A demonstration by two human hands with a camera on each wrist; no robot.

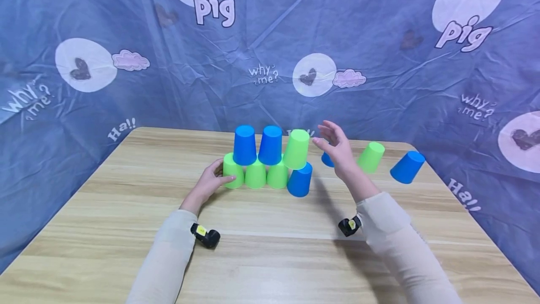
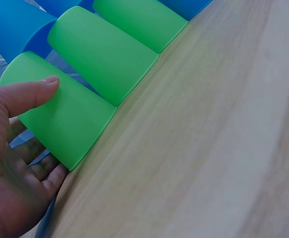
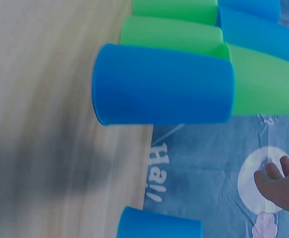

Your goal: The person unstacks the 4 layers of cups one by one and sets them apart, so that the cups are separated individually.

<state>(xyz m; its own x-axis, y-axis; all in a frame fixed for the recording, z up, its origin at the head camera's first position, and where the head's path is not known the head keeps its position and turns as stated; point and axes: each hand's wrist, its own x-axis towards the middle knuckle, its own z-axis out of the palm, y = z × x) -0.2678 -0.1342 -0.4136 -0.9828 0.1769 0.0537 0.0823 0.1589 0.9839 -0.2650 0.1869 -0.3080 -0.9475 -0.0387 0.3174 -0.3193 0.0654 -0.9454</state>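
Observation:
At the left end of the bottom row, my left hand (image 1: 208, 183) holds a green cup (image 2: 67, 116), thumb on its front and fingers behind it. Two more green cups (image 1: 255, 175) and a blue cup (image 1: 299, 180) continue that row, all upside down. Across their tops stand two blue cups (image 1: 244, 145) and, at the right, a green cup (image 1: 297, 149). My right hand (image 1: 339, 148) is raised just right of this upper green cup, apart from it, with nothing in its loosely bent fingers. In the right wrist view, the right hand's fingers (image 3: 276, 181) show at the edge.
On the right of the wooden table (image 1: 270, 252) stand a blue cup (image 1: 327, 159) partly behind my right hand, a green cup (image 1: 371, 157) and a blue cup (image 1: 407, 167). A printed blue cloth (image 1: 261, 36) hangs behind and beside the table.

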